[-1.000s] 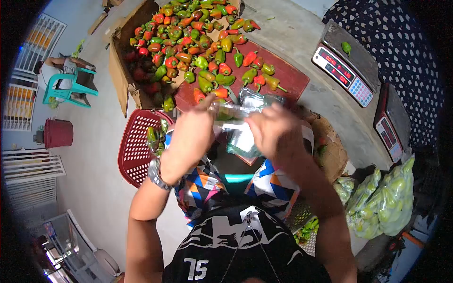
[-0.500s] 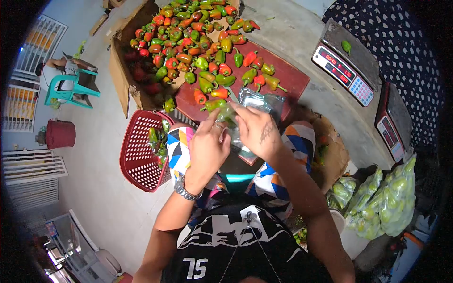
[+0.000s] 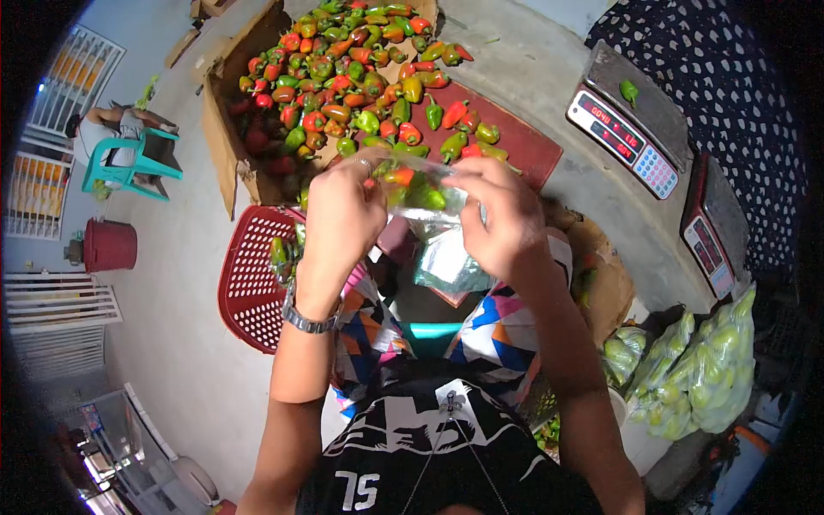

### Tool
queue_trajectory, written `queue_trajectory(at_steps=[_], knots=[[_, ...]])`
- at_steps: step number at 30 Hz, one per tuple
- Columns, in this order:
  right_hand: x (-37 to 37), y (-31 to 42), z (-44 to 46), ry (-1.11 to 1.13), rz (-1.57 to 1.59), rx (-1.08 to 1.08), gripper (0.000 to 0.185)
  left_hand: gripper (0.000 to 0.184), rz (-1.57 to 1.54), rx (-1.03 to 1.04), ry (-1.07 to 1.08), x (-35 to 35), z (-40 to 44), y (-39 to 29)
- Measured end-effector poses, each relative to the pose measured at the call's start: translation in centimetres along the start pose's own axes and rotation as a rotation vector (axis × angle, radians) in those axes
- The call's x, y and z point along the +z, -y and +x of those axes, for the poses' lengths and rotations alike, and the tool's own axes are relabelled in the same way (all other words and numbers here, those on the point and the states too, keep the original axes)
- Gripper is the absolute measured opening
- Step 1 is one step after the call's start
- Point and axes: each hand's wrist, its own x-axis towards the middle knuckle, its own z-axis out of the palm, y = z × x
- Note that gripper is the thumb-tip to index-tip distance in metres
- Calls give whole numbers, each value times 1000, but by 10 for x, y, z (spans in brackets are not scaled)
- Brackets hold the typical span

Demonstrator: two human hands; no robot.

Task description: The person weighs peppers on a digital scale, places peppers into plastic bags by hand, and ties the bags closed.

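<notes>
A clear plastic bag (image 3: 414,165) is stretched between my two hands, in front of the maroon board. My left hand (image 3: 342,206) pinches its left side, and my right hand (image 3: 502,210) grips its right side. Green and orange-red peppers (image 3: 427,194) show through the film; I cannot tell which are inside it and which lie behind. Below my hands lies a pile of shiny clear bags (image 3: 451,257). Beyond them, loose peppers (image 3: 410,133) rest on the maroon board (image 3: 528,142).
A cardboard box (image 3: 221,142) spills red and green peppers. A red perforated basket (image 3: 249,283) with bagged peppers stands at left. Two digital scales (image 3: 627,137) (image 3: 708,240) are at right, one bearing a green pepper (image 3: 629,91). Filled bags (image 3: 712,369) sit below. Someone sits near a teal chair (image 3: 133,163).
My hands have moved apart and slightly up, spreading the bag between them. The pile of bags below shows more now. My left wrist has swung to the left.
</notes>
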Motion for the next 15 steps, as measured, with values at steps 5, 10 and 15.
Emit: queue_trajectory(at_steps=[5, 10, 15], knots=[[-38, -23, 4, 146, 258, 315, 15, 73, -17, -89, 173, -4, -6, -8], [-120, -230, 38, -224, -466, 375, 16, 66, -52, -231, 226, -11, -4, -20], [-187, -385, 69, -13, -933, 691, 55, 70, -133, -203, 201, -6, -2, -20]])
